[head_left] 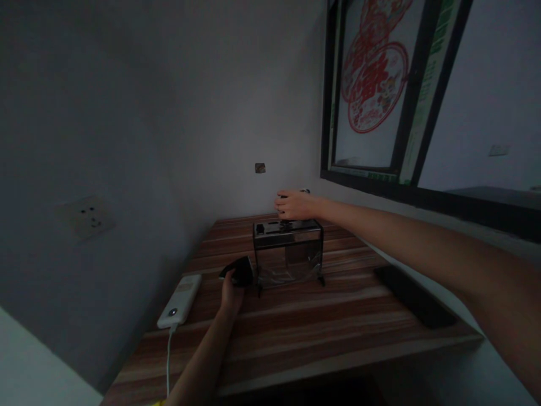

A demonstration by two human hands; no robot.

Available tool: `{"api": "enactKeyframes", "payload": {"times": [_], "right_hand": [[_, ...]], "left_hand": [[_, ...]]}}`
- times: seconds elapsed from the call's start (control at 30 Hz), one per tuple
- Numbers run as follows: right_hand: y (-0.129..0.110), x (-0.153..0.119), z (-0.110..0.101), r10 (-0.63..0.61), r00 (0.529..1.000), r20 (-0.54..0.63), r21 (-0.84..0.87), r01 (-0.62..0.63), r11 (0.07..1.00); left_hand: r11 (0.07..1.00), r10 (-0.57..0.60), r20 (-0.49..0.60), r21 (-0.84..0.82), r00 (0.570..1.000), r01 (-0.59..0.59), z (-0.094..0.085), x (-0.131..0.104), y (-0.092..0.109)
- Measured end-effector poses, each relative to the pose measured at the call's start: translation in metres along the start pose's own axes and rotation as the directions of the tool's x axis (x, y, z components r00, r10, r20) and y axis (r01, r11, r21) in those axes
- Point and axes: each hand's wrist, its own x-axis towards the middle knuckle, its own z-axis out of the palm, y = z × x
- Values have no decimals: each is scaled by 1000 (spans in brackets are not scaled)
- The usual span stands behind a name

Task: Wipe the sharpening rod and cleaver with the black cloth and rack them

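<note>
On the striped wooden table stands a small stand [288, 239] with a glossy black top, thin dark legs and a clear plastic-like part below. My right hand [295, 205] is just above the stand's far side, its fingers curled round something dark that is mostly hidden. At the stand's left, my left hand [232, 293] grips a black wedge-shaped object [242, 271] with a pale edge, thumb across its near side. Dim light hides what kind of object it is.
A white power bank [181, 300] with a white cable [168, 361] lies at the table's left edge. Toward the right is a flat black slab [414, 296]. Walls close in behind and left; a dark-framed window [406, 179] is at the right. The table's front edge [338, 363] is nearest me.
</note>
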Motion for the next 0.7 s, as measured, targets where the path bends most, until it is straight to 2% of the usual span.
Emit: {"api": "enactKeyframes", "payload": {"times": [0.4,0.7], "right_hand": [[-6,3,0,9,1000,3,41,-10,999],[-18,8,-5,129,989,77,64,-134,989]], "left_hand": [[1000,4,-2,-1,1000,-4,4,-5,1],[1000,6,10,-8,1000,-5,3,-6,1]]}}
